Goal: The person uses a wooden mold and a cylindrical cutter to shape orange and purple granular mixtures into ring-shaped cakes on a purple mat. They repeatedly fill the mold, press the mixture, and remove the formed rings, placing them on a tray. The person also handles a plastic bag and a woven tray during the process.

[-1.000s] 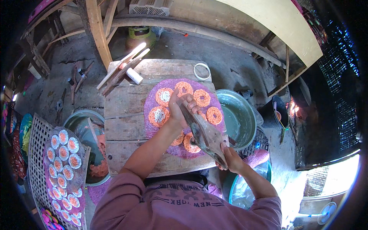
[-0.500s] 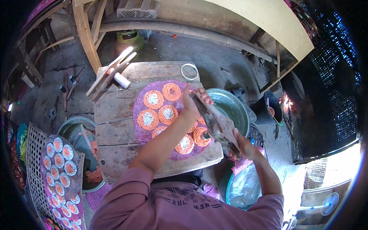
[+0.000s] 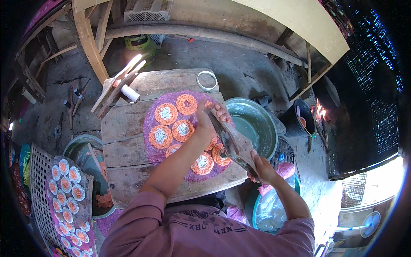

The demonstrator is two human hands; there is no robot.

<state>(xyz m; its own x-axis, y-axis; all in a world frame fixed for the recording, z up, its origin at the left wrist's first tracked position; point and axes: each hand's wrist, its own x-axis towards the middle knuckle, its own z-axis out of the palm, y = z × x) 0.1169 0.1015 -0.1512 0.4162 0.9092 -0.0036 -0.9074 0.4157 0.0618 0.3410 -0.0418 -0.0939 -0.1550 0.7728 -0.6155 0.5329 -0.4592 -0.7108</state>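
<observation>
My left hand [image 3: 205,118] grips the upper end of a worn wooden press tool [image 3: 233,141], and my right hand [image 3: 262,169] is closed on its lower end. The tool is held at a slant over a round purple mat [image 3: 152,150] on the wooden table. Lacy orange rings [image 3: 186,104] lie on the mat, several with white centres [image 3: 183,130]. A short cylinder [image 3: 221,152] on the tool's underside sits over an orange ring near the mat's right side.
Wooden sticks and a white roll [image 3: 130,93] and a white ring [image 3: 206,80] lie at the table's back. Basins [image 3: 269,128] flank the table. A woven tray [image 3: 40,180] of small rounds stands left, a black bucket [image 3: 295,124] and fire [image 3: 321,112] right.
The view has shifted, so the table appears further left. Both hands and the tool have moved slightly, uncovering more white-centred rings on the mat.
</observation>
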